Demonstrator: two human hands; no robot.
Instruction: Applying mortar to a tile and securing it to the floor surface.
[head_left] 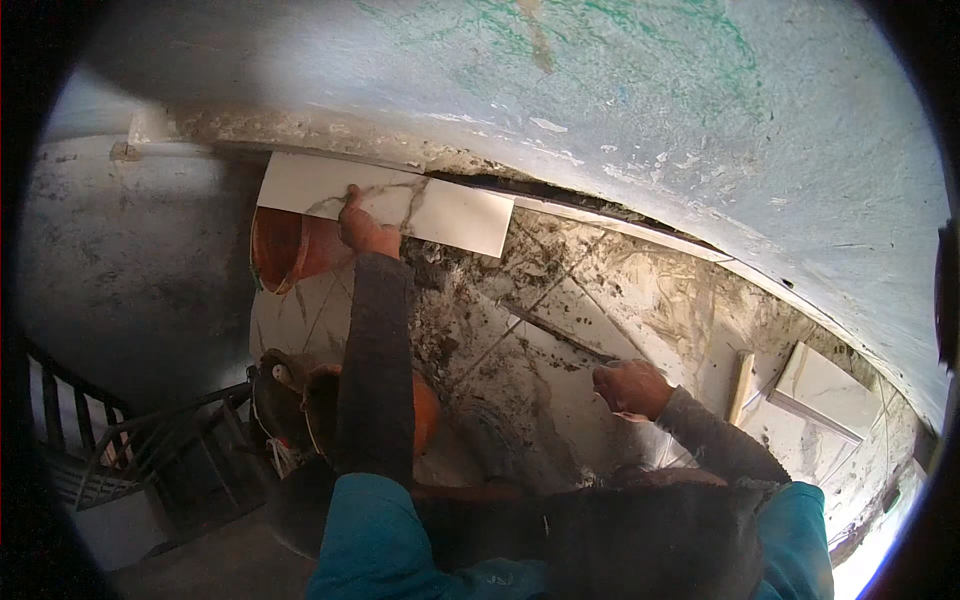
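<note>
My left hand (366, 228) holds a long white tile strip (460, 218) with grey veining by its near edge, one finger laid over its face. The strip stands along the foot of the wall, partly over an orange rounded container (290, 245). Further right, my right hand (635, 388) is closed low over the dirty tiled floor (560, 390). A thin dark bar (560, 335) runs across the floor up to its fingers. Whether those fingers grip the bar, I cannot make out.
A pale, peeling wall (640, 110) curves along the far side, with a narrow tile border (640, 230) at its foot. Wet mortar and rubble (440, 300) cover part of the floor. A loose tile (825, 390) and a wooden piece (741, 385) lie right; buckets (275, 400) and a metal railing (110, 440) stand left.
</note>
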